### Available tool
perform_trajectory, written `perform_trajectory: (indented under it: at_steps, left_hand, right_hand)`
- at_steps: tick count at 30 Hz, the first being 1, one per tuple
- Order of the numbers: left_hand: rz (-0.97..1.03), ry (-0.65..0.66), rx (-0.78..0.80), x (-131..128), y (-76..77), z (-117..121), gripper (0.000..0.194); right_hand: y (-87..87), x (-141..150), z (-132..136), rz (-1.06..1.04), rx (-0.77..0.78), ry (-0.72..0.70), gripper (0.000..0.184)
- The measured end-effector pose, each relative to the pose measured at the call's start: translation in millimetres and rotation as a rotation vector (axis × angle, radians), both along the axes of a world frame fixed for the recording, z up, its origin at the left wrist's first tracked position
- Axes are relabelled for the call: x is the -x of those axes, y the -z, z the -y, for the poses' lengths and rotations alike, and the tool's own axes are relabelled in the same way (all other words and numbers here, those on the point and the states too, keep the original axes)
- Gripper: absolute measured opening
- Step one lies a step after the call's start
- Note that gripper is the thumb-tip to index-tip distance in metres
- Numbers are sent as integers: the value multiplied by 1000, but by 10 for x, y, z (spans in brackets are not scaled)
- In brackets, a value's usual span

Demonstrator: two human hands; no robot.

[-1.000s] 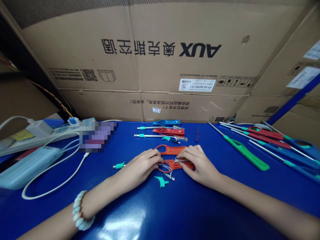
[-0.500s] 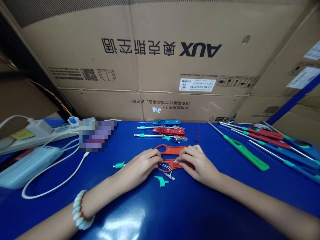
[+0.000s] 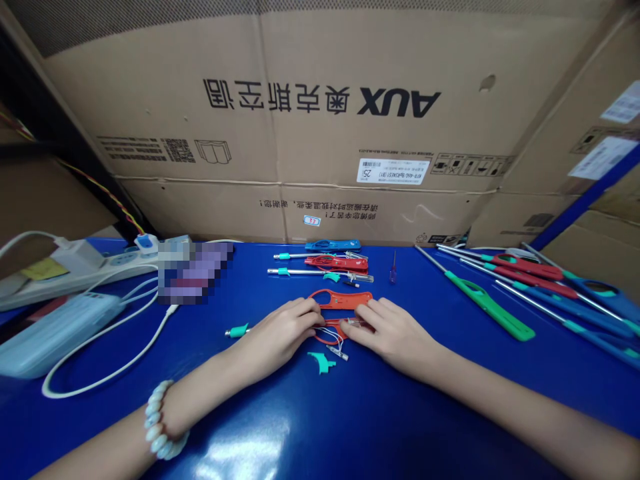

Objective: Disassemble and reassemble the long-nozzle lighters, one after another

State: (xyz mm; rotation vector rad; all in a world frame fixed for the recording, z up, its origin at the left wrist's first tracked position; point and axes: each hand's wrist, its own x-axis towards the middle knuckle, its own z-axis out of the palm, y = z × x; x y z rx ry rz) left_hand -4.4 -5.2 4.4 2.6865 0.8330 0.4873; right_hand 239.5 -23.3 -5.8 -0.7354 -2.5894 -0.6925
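Note:
My left hand (image 3: 280, 333) and my right hand (image 3: 393, 333) rest on the blue table (image 3: 320, 413), fingers curled, both pressing on an opened red lighter shell half (image 3: 334, 329) with thin white wires (image 3: 335, 340) trailing from it. A second red shell half (image 3: 343, 299) lies just beyond my fingertips. A teal trigger piece (image 3: 323, 361) lies loose in front of the hands. A metal tube with a teal collar (image 3: 237, 331) pokes out left of my left hand.
Partly assembled long lighters (image 3: 325, 263) and a small screwdriver (image 3: 393, 267) lie further back. Several finished long-nosed lighters (image 3: 505, 293) lie at the right. A power strip (image 3: 75, 267), a white cable (image 3: 110, 360) and a pale case (image 3: 50, 333) sit at left. Cardboard boxes (image 3: 320, 120) wall the back.
My right hand has slid a little left along the red shell half, covering more of it. The left hand has stayed put.

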Motion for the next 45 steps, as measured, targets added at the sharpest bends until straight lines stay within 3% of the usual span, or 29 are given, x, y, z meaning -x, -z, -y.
perform_trajectory:
  at_steps: [11, 21, 31, 45]
  left_hand:
    - [-7, -10, -1, -2, -8, 5, 14]
    - [-94, -22, -74, -7, -11, 9, 14]
    - [-71, -23, -46, -5, 22, 10, 22]
    - [-229, -174, -192, -90, 13, 87, 30]
  right_hand:
    - [-2, 56, 35, 96, -55, 66, 23]
    - [41, 41, 5, -28, 173, 109, 24]
    - [66, 42, 8, -118, 271, 122, 28]
    - [72, 68, 62, -150, 405, 148, 30]
